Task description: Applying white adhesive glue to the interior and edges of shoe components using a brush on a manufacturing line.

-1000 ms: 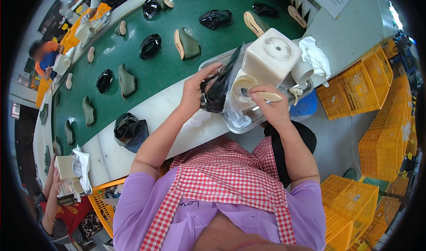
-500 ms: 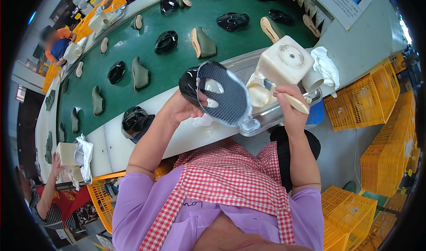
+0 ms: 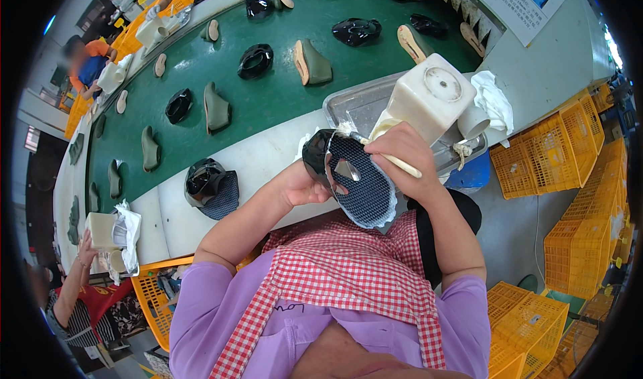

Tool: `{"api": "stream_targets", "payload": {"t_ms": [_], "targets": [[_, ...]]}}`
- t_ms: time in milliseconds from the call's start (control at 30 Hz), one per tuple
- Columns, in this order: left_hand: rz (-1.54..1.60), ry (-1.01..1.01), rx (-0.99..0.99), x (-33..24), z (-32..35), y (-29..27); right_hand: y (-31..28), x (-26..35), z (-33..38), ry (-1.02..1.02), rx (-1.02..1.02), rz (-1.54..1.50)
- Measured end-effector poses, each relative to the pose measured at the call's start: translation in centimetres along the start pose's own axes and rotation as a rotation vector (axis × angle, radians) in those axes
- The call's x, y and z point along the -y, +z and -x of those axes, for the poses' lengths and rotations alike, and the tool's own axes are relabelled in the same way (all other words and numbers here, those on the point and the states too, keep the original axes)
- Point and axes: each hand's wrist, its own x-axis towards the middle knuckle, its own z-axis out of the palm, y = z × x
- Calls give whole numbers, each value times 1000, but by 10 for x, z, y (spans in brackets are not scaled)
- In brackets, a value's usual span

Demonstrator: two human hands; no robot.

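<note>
My left hand (image 3: 305,186) is closed on a glossy black shoe upper (image 3: 365,188) with a dark mesh inner side, an oval opening, and a whitish coating along part of its rim. Between the fingers of my right hand (image 3: 407,156) is a wooden-handled brush (image 3: 406,167); its bristles meet the upper's far edge, where some white stuff sits. Just beyond, a white square-bodied container (image 3: 434,101) stands in a metal tray (image 3: 340,105), its mouth partly behind my right hand. Another black upper (image 3: 206,179) rests on the white ledge to the left.
A green conveyor belt (image 3: 194,64) carries several wooden-soled olive lasts and black uppers. Yellow crates (image 3: 536,158) stack up at right. A white cloth (image 3: 492,101) lies beside the tray. Co-workers sit along the belt; one's hand (image 3: 87,248) touches another white container at left.
The upper has come nearer and right, its mesh turned up toward me. The brush has moved from the container's mouth to the upper's edge. Pieces on the belt have shifted slightly right.
</note>
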Motion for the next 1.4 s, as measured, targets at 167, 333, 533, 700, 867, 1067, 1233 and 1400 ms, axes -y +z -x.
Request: {"api": "stream_targets", "payload": {"t_ms": [167, 333, 533, 700, 867, 1067, 1233, 1400], "targets": [[-286, 48, 28, 1, 4, -15, 4, -11, 15, 203, -21, -25], [-380, 94, -75, -3, 9, -20, 4, -8, 22, 386, -71, -71], [-470, 185, -67, 3, 6, -21, 7, -4, 13, 347, -82, -146], [-473, 291, -107, -5, 21, -8, 11, -11, 21, 493, -82, -114], [-524, 389, -136, -15, 34, -1, 5, -7, 27, 591, -31, -95], [-596, 461, -136, -17, 35, -11, 18, -8, 25, 566, -191, -273], [-655, 533, 34, -3, 22, -26, 37, -10, 23, 442, -111, -175], [-740, 605, 86, 8, 9, -44, 37, -12, 27, 471, -70, -85]]}}
